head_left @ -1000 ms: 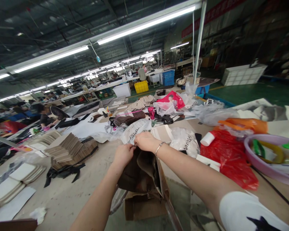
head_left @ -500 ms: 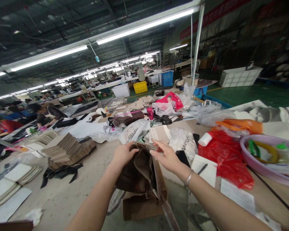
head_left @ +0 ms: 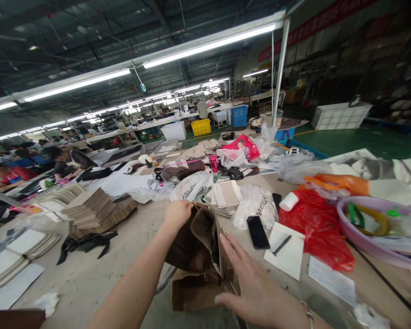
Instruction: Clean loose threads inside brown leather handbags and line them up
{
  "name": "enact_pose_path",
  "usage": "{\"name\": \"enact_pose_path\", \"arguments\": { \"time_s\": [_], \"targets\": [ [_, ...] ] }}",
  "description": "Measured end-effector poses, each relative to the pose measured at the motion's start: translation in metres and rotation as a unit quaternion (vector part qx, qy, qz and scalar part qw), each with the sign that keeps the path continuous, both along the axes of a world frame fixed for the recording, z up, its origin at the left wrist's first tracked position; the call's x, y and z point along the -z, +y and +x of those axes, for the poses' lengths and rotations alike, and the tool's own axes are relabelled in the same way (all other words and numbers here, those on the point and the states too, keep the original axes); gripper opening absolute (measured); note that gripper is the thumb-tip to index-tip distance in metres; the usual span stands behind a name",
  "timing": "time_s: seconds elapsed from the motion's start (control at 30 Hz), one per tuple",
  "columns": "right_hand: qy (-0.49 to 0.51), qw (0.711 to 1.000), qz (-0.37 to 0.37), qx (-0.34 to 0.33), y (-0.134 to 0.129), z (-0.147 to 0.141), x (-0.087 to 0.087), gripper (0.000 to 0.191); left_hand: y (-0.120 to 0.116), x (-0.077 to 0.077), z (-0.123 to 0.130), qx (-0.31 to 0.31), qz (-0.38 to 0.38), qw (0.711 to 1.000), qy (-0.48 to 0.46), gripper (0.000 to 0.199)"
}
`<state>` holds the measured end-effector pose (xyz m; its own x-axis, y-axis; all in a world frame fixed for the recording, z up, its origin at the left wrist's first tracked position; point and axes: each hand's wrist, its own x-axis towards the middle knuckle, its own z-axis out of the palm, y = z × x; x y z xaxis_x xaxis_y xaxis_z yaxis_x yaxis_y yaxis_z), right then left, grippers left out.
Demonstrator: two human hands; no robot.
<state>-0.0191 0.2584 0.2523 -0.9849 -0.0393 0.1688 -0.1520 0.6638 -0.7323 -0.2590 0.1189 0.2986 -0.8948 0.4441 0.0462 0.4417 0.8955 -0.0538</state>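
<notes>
A dark brown bag [head_left: 185, 246] stands open in front of me, its mouth facing up and its lining showing. My left hand [head_left: 177, 214] is closed on the far left part of its rim, thumb and fingers pinching the edge. Along the bag's right side is my right hand [head_left: 253, 278], fingers stretched out and thumb apart, holding nothing; whether the palm presses on the bag I cannot tell. Below the bag is a brown cardboard box [head_left: 192, 292], partly hidden by it. A black phone [head_left: 258, 232] lies to the right of the bag.
Stacked tan boards [head_left: 92, 208] and black strips [head_left: 85, 244] lie on the left. To the right are a notepad [head_left: 291, 260] with a pen [head_left: 281, 245], a red plastic bag [head_left: 322, 233] and a purple basin [head_left: 342, 219]. People work at tables farther off.
My right hand has left the bag's far rim and come nearer along its right side, its fingers now stretched out. My left hand stays on the rim.
</notes>
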Motion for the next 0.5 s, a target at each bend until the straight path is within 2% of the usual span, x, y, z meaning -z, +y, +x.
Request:
{"name": "enact_pose_path", "arguments": {
  "time_s": [0.13,0.27,0.4,0.5],
  "targets": [
    [0.017,0.999,0.030,0.033,-0.008,0.002,0.005,0.099,0.004,-0.001,-0.001,-0.014,-0.001,1.000,-0.001,0.039],
    [0.021,0.998,0.046,0.024,-0.010,0.001,0.009,0.087,0.005,-0.004,0.000,-0.010,0.007,1.000,-0.007,0.041],
    [0.046,0.997,0.043,0.051,0.002,-0.009,0.018,0.084,0.000,-0.010,0.001,-0.013,0.026,0.999,-0.013,0.038],
    [0.061,0.995,0.021,0.079,0.020,-0.027,0.025,0.074,-0.012,-0.023,-0.002,-0.031,0.046,0.998,-0.022,0.032]
  ]
}}
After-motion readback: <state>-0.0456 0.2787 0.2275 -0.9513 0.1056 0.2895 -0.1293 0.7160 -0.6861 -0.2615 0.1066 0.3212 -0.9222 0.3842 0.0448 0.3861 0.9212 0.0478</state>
